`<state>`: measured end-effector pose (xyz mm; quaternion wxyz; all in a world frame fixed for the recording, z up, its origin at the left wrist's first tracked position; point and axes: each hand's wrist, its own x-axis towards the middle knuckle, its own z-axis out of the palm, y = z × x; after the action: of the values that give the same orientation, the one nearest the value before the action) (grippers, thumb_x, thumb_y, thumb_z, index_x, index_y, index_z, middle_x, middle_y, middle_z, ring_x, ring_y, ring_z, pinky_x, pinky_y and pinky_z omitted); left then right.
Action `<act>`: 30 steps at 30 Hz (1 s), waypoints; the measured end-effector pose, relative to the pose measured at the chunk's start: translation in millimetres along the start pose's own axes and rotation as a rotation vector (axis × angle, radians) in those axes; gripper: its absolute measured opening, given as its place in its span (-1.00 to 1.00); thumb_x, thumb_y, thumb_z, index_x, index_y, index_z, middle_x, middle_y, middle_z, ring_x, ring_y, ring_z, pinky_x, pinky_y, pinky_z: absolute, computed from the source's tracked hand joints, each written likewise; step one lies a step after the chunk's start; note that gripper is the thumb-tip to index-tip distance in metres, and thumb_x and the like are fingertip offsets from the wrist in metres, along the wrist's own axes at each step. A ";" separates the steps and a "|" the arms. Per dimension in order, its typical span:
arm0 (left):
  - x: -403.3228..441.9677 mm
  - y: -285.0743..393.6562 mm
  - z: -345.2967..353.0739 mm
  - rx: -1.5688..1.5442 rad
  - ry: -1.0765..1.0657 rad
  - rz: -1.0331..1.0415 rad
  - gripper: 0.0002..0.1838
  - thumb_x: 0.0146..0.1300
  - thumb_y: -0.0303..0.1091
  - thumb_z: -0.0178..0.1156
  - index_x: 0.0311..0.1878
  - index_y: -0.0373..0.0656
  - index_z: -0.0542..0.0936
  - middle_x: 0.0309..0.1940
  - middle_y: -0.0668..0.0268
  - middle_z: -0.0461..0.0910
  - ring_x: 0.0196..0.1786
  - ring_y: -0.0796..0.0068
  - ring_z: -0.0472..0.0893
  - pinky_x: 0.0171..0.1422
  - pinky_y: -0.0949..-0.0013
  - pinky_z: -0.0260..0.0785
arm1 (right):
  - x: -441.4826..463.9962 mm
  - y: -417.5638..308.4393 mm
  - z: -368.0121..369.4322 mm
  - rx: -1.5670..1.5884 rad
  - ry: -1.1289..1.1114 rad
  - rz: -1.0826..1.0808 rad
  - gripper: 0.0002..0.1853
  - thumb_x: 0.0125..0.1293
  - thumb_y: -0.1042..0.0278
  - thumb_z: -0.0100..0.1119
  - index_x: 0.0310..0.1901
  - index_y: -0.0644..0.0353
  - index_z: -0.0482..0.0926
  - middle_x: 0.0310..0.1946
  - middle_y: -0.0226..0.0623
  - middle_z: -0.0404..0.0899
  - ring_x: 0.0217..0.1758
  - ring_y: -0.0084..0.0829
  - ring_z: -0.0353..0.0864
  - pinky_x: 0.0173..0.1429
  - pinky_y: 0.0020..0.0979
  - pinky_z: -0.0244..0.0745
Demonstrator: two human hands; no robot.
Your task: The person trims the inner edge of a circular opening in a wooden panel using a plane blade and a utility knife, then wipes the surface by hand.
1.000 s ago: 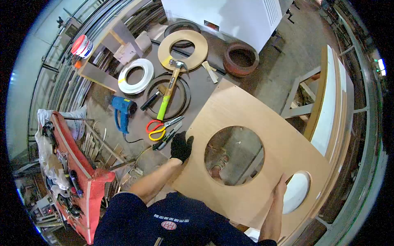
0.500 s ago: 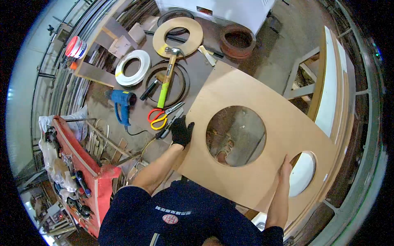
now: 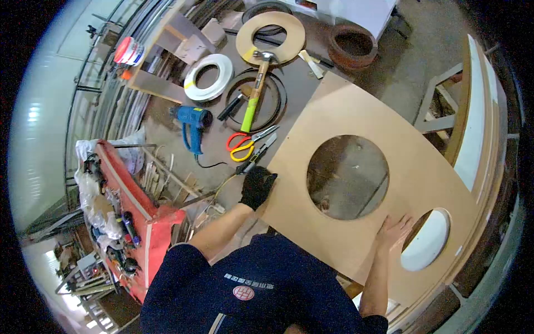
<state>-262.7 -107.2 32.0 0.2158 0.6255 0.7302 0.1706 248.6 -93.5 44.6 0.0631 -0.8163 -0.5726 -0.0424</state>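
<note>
A large tan wooden panel (image 3: 345,245) with two round cut-outs lies tilted in front of my body. My left hand (image 3: 257,186), in a black glove, closes on the panel's left edge, thumb against the board; its other fingers are partly hidden. Bare and flat, my right hand (image 3: 395,231) rests with fingers spread on the board between the two holes. Just beyond the left hand lie a utility knife (image 3: 262,152) and scissors (image 3: 243,148) with red and yellow handles. A claw hammer (image 3: 257,92) with a green grip lies farther off.
A blue heat gun (image 3: 193,127), a white edge-banding roll (image 3: 208,78) and a tan roll (image 3: 289,47) lie on the grey worktop. At left stands a red-covered bench (image 3: 133,200) with tools. Curved boards (image 3: 473,133) stand at right.
My right hand has moved from the smaller hole's edge to lie flat on the panel. The left stays at the panel's edge. The whole view has shifted, moving things rightward.
</note>
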 end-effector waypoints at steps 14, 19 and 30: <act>-61.4 -0.2 -43.5 -0.331 -0.163 -0.281 -0.50 0.49 -0.05 0.17 0.32 -0.18 0.51 0.20 0.10 0.56 0.20 0.13 0.55 0.26 0.09 0.44 | -84.4 70.3 -111.7 0.900 -0.098 0.573 -0.68 0.51 0.10 0.17 0.08 0.14 0.63 -0.03 -0.16 0.74 -0.03 -0.25 0.74 0.03 -0.17 0.61; -83.4 78.0 -23.0 -0.252 -0.378 0.010 -0.53 0.53 -0.11 0.16 0.34 -0.19 0.54 0.27 0.04 0.55 0.28 0.05 0.54 0.35 0.06 0.43 | -228.9 100.7 -167.5 0.779 -0.156 0.681 -0.73 0.43 0.16 0.23 -0.03 0.18 0.65 -0.12 -0.07 0.69 -0.01 -0.03 0.69 0.08 -0.12 0.59; -66.5 168.7 16.6 0.254 -0.452 0.623 -0.64 0.53 -0.22 0.10 0.12 -0.33 0.64 0.09 -0.05 0.66 0.16 -0.09 0.60 0.33 0.01 0.41 | -335.7 174.9 -100.9 0.336 0.285 1.635 -0.04 0.18 -0.26 0.44 0.35 0.39 0.33 0.38 0.14 0.28 0.53 0.05 0.14 0.56 0.00 0.04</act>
<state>-104.0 -146.3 112.2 0.2298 0.8603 0.4551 -0.0054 299.0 -479.6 87.4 0.2662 -0.9401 0.2128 -0.0003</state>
